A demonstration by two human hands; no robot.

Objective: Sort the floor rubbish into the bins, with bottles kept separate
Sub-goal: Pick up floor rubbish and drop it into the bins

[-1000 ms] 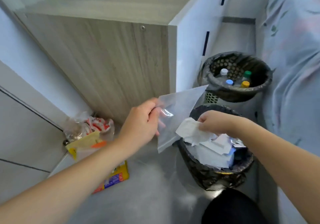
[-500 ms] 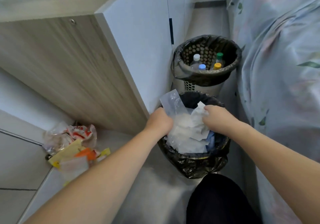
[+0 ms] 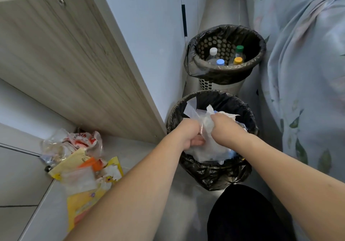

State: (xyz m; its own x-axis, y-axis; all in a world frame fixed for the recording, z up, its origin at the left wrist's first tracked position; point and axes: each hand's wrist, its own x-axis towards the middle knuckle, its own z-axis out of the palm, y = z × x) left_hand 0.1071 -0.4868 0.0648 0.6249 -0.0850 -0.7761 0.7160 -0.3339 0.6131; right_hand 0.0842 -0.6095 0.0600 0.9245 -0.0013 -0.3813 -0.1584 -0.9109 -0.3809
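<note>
Now both hands, the left hand [image 3: 188,134] and right hand [image 3: 222,126], clench the clear plastic bag [image 3: 206,128] and white tissue [image 3: 226,114] low over the near black-lined bin [image 3: 242,168], apparently stuffing them down (bottles [image 3: 212,54] sit apart in the far bin [image 3: 224,74]).
</note>
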